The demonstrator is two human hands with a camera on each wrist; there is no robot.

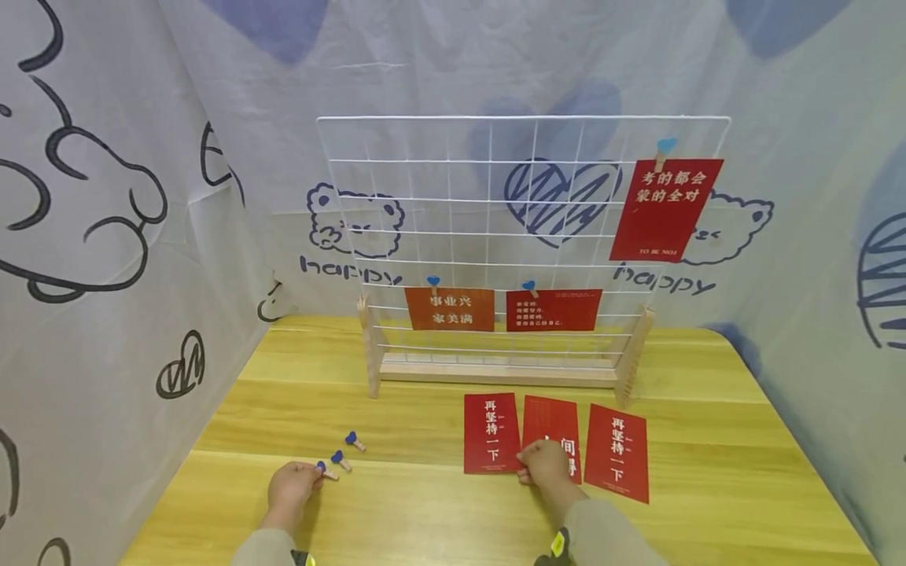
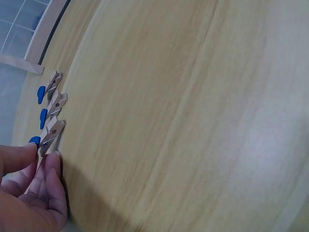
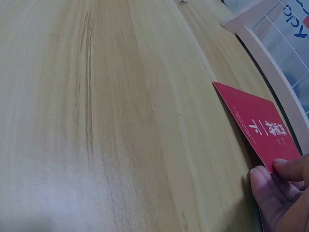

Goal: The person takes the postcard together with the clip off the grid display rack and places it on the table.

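Observation:
My left hand (image 1: pixel 292 489) is at the left of the table, its thumb and fingers pinching the nearest wooden clothespin (image 2: pixel 51 136) by its blue heart end. Two more heart-topped clothespins (image 1: pixel 341 460) (image 1: pixel 355 441) lie in a row beyond it. My right hand (image 1: pixel 548 464) pinches the lower right corner of the left red card (image 1: pixel 490 432); in the right wrist view the thumb lies on top and the fingers are at the edge below. The middle red card (image 1: pixel 550 417) is partly hidden behind this hand. A third red card (image 1: pixel 617 452) lies to its right.
A white wire grid (image 1: pixel 467 216) stands in a wooden base (image 1: pixel 495 371) at the back of the table (image 1: pixel 396 519). Clothespins hold an orange card (image 1: pixel 453 310), a red card (image 1: pixel 555 311) and a taller red card (image 1: pixel 665 212) on it. Printed cloth (image 1: pixel 248 71) hangs around the table.

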